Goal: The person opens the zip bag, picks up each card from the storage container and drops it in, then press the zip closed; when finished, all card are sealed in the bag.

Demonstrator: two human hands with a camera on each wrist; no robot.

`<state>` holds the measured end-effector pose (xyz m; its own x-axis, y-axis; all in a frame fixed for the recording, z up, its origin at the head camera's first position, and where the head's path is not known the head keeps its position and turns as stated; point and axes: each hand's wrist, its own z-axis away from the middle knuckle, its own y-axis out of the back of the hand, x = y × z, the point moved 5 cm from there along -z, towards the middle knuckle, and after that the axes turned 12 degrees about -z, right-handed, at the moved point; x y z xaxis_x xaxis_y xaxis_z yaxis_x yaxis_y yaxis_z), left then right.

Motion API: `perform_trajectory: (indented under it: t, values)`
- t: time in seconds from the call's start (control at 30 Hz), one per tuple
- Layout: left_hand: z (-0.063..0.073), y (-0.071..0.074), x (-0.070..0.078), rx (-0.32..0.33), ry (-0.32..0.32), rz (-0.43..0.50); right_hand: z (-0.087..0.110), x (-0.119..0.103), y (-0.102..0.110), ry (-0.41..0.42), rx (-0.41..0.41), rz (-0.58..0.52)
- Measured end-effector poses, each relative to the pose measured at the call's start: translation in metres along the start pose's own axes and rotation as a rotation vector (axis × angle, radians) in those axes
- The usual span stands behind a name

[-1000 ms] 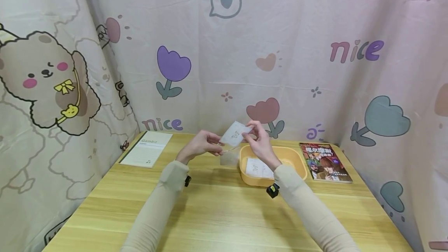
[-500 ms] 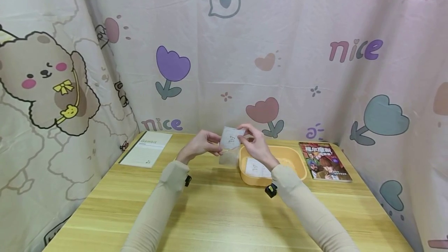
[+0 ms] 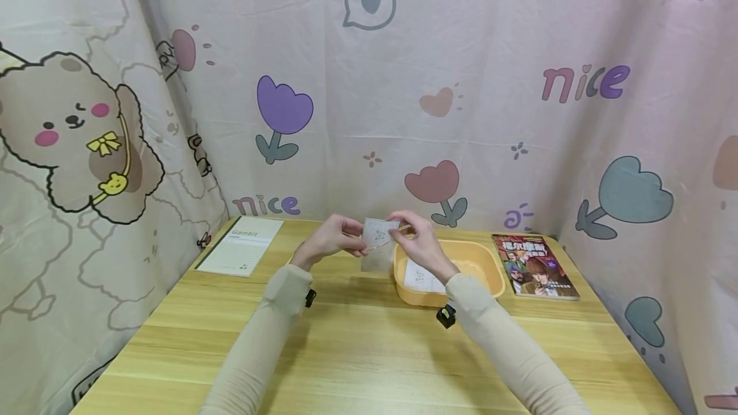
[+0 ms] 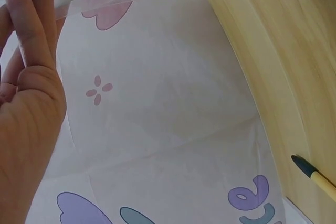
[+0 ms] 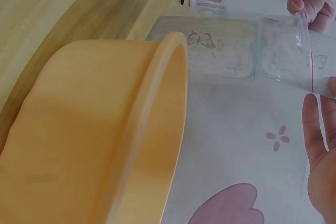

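A little white packet point(image 3: 376, 232) with a butterfly picture on it is sitting at the mouth of a clear bag point(image 3: 376, 262), and both are hanging in the air just beside the yellow tub point(image 3: 423, 298), on its left. A thin red line point(image 5: 312, 69) is running across the bag near its mouth, and another butterfly is showing through the clear side. How far the packet is going into the bag is hard to tell. The left hand point(image 3: 334, 235), farther left of the tub, is pinching the bag by its edge. The right hand point(image 3: 421, 240), above the tub's left end, is pinching the packet between thumb and fingers. Inside the tub, more white packets point(image 3: 419, 278) are lying at the left end, partly hiding under the right arm. A bright magazine point(image 3: 536, 268) is lying near the tub, on its right. A pale notebook point(image 3: 242, 246) is lying well apart from the tub, on its left, and a yellow pen point(image 4: 319, 180) with a dark tip is lying on that side too. The wooden table point(image 3: 346, 357) is holding up the tub, and a curtain point(image 3: 357, 101) with flowers and hearts is hanging behind it.
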<state>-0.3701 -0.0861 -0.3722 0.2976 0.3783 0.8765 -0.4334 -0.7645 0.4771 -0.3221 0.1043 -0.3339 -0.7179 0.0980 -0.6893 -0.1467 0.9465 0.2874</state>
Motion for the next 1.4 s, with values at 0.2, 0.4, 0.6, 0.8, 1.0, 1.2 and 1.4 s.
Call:
perform_trajectory:
  t: [0.2,0.4,0.6,0.8,1.0,1.2,1.4]
  values:
    - [0.0,0.0,-0.001,-0.004,-0.008,0.01,0.002,0.003,-0.002,-0.025,-0.02,0.011]
    - [0.0,0.0,0.0,-0.003,-0.016,0.007,0.003,0.002,-0.002,-0.045,-0.039,0.017]
    - [0.0,0.0,0.0,0.003,-0.022,-0.003,0.004,0.004,-0.002,-0.051,-0.062,0.02]
    - [0.001,0.0,0.001,0.01,0.002,-0.021,0.007,0.009,-0.002,-0.081,-0.064,0.01]
    - [0.002,0.001,0.003,0.014,0.021,-0.022,0.009,0.013,0.0,-0.082,-0.054,0.019]
    - [0.002,0.0,0.001,0.007,0.019,-0.018,0.01,0.02,0.002,-0.125,-0.045,0.016]
    - [0.0,0.001,-0.001,0.005,0.011,-0.017,0.011,0.056,0.009,-0.212,-0.022,-0.028]
